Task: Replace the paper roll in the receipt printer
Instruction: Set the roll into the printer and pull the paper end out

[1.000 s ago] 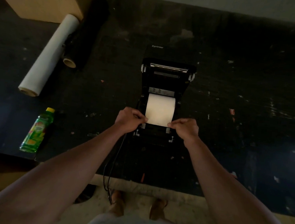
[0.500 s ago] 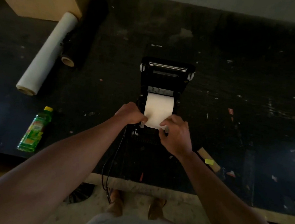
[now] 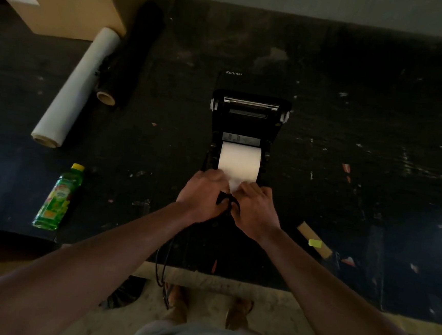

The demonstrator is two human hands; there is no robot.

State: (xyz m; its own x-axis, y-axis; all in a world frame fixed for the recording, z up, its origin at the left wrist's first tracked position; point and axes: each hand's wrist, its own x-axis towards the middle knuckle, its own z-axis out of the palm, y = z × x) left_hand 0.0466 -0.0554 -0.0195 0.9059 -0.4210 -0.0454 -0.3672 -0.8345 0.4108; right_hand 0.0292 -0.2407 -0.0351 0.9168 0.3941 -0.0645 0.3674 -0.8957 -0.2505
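A black receipt printer [image 3: 248, 121] stands on the dark table with its lid swung open toward the far side. A white paper roll [image 3: 239, 161] lies in its bay, and its loose end runs toward me. My left hand [image 3: 201, 197] and my right hand [image 3: 255, 210] are side by side over the printer's near edge, both pinching that loose end. The fingers hide most of the paper tail and the printer's front. A dark gap shows between the two hands.
A green drink bottle [image 3: 58, 198] lies at the left. A white film roll [image 3: 77, 88] and a black roll [image 3: 133, 55] lie beside a cardboard box [image 3: 55, 0] at the far left. A cardboard tube [image 3: 313, 239] lies at the right. Black cables [image 3: 163, 264] hang over the table's near edge.
Both hands have drawn together at the middle of the printer's near edge, from the paper's two corners. The right hand moved left, uncovering the cardboard tube.
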